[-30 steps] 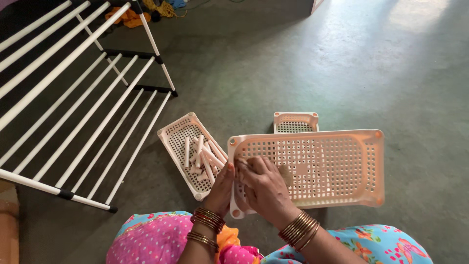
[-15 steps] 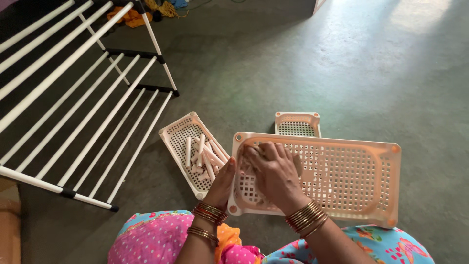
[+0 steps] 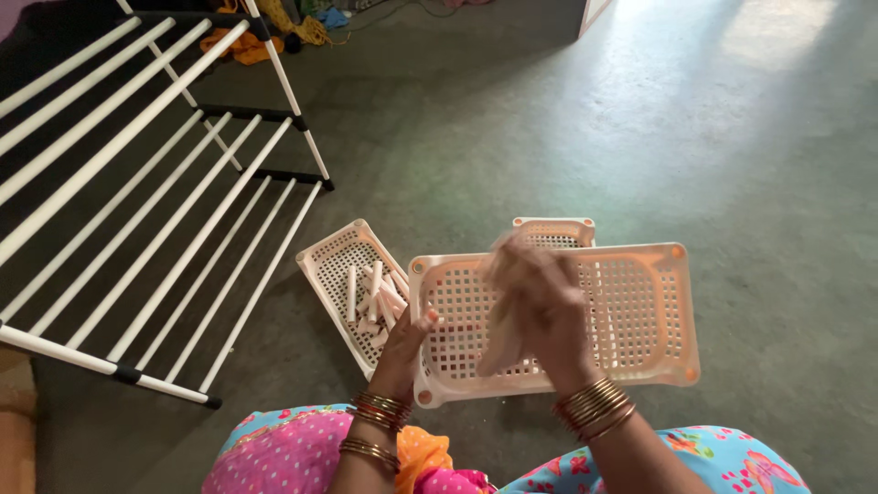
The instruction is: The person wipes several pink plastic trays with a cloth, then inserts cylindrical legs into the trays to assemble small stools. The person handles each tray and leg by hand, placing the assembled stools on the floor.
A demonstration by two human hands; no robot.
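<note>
The left hand [image 3: 402,352] is clamped on the left edge of the big perforated peach tray [image 3: 640,311], thumb hooked over the rim, holding it up in the lower middle of the frame. The right hand [image 3: 535,306] sits over the tray's face, but it's blurred, so whether those fingers are spread or pinching something can't be told. Just left of it on the floor lies a second tray [image 3: 334,265] with a loose pile of short white tubes [image 3: 375,297] inside, and a third tray [image 3: 553,230] peeks out behind. No tubes look fitted to the held tray yet, so the job seems barely begun. A white rod rack [image 3: 146,210] fills the upper left.
</note>
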